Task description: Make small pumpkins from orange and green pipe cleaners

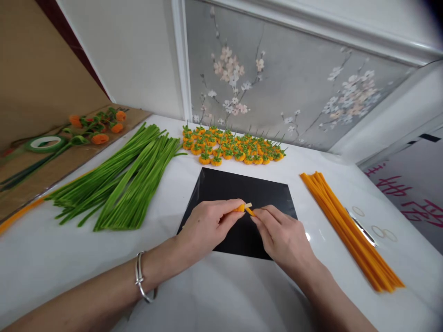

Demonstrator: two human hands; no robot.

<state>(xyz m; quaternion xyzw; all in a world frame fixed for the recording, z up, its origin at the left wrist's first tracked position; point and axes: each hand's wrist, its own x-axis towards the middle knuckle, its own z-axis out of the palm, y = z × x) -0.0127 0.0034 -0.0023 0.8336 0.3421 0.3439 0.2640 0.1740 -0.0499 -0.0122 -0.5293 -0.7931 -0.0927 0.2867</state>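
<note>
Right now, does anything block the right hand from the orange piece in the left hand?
Nothing visible does: the right hand holds an orange strip close beside the orange piece; a short pale tip shows above that strip.

Orange piece (pixel 240 208) partly hidden in left grip (pixel 209 223); right forearm (pixel 334 293) cut off below.

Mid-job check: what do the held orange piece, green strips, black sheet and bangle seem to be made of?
Held orange piece: perhaps chenille; looks matte, but too small to be sure.
Green strips: probably fuzzy chenille; matte, with soft, velvety-looking edges.
Black sheet: plastic or coated card, I can't tell which; smooth, faintly glossy, straight-edged.
Bangle: likely metal; silver-coloured, with bright polished highlights.
</note>
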